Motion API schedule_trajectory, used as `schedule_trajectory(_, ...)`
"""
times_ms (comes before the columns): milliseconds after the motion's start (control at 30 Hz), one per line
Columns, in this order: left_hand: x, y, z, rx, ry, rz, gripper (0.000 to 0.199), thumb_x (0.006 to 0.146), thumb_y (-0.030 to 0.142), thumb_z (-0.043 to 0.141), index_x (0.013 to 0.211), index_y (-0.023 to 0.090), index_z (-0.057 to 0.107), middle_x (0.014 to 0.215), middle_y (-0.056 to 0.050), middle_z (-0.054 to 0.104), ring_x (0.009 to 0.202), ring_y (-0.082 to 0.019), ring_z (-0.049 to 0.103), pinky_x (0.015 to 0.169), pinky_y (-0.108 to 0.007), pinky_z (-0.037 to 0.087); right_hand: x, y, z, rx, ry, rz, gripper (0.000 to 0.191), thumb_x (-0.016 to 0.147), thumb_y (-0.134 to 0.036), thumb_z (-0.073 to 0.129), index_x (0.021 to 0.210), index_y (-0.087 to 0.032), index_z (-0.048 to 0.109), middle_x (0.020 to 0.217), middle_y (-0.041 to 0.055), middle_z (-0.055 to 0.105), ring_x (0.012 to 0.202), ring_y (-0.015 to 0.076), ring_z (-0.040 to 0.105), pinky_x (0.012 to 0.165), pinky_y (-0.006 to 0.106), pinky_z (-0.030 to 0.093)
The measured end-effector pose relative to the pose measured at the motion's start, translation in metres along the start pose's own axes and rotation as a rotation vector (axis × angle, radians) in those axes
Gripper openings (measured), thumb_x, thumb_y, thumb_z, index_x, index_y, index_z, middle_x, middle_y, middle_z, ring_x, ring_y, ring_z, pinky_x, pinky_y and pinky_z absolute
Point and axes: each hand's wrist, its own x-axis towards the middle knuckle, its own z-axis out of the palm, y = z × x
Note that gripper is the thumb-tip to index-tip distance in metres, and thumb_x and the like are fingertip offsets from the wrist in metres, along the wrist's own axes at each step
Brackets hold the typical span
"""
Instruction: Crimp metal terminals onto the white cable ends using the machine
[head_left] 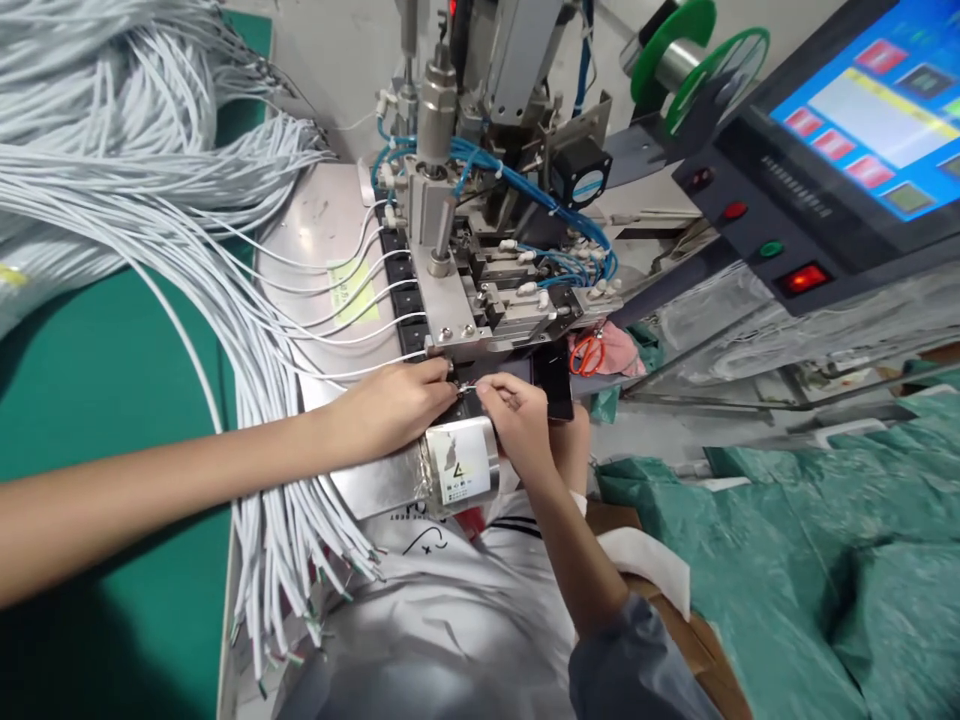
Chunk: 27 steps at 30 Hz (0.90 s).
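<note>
My left hand [401, 405] is closed at the front end of the machine's fixture, its fingertips together around a cable end that they mostly hide. Thin wire strands [468, 387] stick out between my two hands. From the other side my right hand [519, 412] pinches these wires between thumb and index finger. Just behind my hands, several white cables [360, 341] run into the row of black holders [409, 303] along the metal machine [450, 310]. A silvery box with a white label [461, 462] lies directly below my hands.
White cable bundles [262, 390] spread over the metal worktop and a green mat [112, 350] at left. A dark phone-like slab [553, 380] and orange-handled scissors [587, 354] lie right of the fixture. A control screen [870, 120] juts in at upper right, near a green spool [675, 50].
</note>
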Motion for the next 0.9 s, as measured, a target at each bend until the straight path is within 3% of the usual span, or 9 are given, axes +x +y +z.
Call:
schedule_trajectory(333,-0.002,0.0,0.004,0.014,0.063,-0.032,0.029,0.094,0.021,0.037,0.113,0.01,0.055,0.09,-0.009,0.058,0.079,-0.017,0.059,0.065,-0.026,0.049,0.007,0.001,0.0,0.038,-0.133,0.06,0.016,0.077,-0.03,0.056,0.068,-0.016,0.057,0.056,-0.0029,0.05,0.051,0.0088,0.044,0.049,0.021,0.037)
schedule_trajectory(467,-0.002,0.0,0.001,0.088,-0.027,0.016,0.027,0.09,0.014,0.037,0.104,0.012,0.06,0.082,-0.007,0.055,0.066,-0.014,0.056,0.056,-0.024,0.046,0.01,0.001,-0.001,0.033,-0.15,0.069,0.016,0.077,-0.029,0.055,0.068,-0.016,0.057,0.056,-0.0025,0.051,0.051,0.0089,0.045,0.048,0.021,0.036)
schedule_trajectory(633,-0.001,-0.001,0.0,0.238,-0.003,0.079,0.028,0.084,0.006,0.039,0.101,0.013,0.06,0.08,-0.006,0.054,0.065,-0.013,0.055,0.053,-0.023,0.044,0.012,0.001,-0.001,0.043,-0.163,0.068,0.016,0.075,-0.029,0.056,0.067,-0.016,0.057,0.057,-0.002,0.054,0.05,0.0085,0.047,0.048,0.021,0.038)
schedule_trajectory(900,-0.001,-0.003,0.003,0.26,0.026,0.105,0.023,0.084,0.006,0.042,0.098,0.012,0.059,0.079,-0.005,0.052,0.064,-0.014,0.053,0.052,-0.024,0.043,0.015,-0.002,-0.003,0.064,-0.207,0.111,0.014,0.075,-0.026,0.056,0.067,-0.016,0.057,0.055,-0.0028,0.054,0.05,0.0082,0.048,0.049,0.021,0.039)
